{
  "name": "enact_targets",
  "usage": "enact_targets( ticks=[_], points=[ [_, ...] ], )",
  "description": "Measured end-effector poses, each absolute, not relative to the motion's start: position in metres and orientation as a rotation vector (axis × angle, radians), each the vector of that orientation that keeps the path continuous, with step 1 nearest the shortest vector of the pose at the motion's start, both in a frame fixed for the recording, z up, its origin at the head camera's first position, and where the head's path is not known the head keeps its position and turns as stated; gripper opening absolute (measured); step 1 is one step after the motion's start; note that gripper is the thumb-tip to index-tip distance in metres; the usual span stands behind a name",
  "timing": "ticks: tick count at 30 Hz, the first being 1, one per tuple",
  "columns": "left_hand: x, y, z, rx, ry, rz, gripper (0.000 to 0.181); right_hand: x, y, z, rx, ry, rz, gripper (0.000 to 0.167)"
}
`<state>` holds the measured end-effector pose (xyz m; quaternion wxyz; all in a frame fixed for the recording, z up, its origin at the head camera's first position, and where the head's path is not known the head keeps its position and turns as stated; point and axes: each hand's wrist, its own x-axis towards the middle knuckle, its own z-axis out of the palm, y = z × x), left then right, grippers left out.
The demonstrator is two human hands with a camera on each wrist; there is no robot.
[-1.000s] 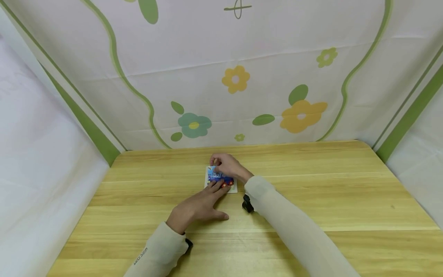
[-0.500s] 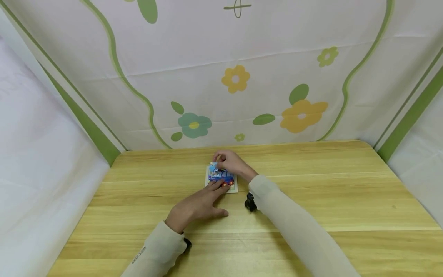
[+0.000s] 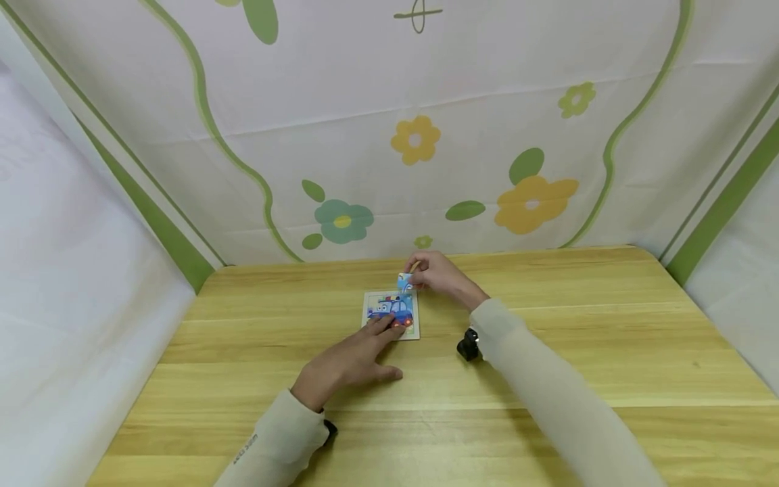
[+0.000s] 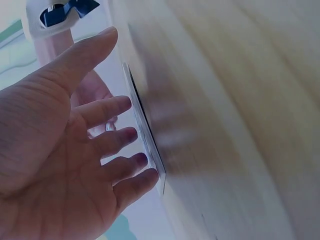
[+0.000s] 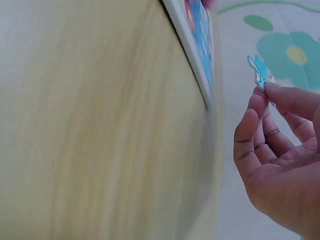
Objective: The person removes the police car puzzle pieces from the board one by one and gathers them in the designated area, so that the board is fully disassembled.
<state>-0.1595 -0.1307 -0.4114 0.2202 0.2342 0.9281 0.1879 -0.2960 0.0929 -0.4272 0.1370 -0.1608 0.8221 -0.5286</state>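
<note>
Pale printed cloth (image 3: 341,81) hangs along the far side, probably put up to screen the work space. A wooden table (image 3: 639,325) fills the lower part, giving a flat base for the work. Light sleeves (image 3: 548,385) reach in from the near side, leaving both hands bare.

The left hand (image 3: 356,357) lies with its fingers long and spread, their tips on the near part of the picture board and the thumb well apart to the right; it holds nothing, and the touch seems meant to keep the board from sliding. The right hand (image 3: 439,276), farther away and to the right, pinches a puzzle piece between thumb and fingertips, a grip that suits something so thin and leaves most of it uncovered.

The picture board (image 3: 416,326), with a blue car inside a pale border, lies flat on the table between the sleeves, likely there so both hands can reach it. Smallest, the puzzle piece (image 3: 404,280) is held tilted above the table by the board's far right part.
</note>
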Motion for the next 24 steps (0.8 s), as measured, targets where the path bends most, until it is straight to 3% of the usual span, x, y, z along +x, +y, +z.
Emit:
enact_targets(
  ticks=[10, 24],
  points=[
    [-0.161, -0.134, -0.412, 0.648, 2.576, 0.482, 0.079, -0.302, 0.13, -0.422, -0.308, 2.394, -1.476, 0.016],
    [-0.162, -0.137, -0.411, 0.694, 2.614, 0.397, 0.079, -0.309, 0.141, -0.426, -0.137, 2.396, -1.423, 0.017]
  ],
)
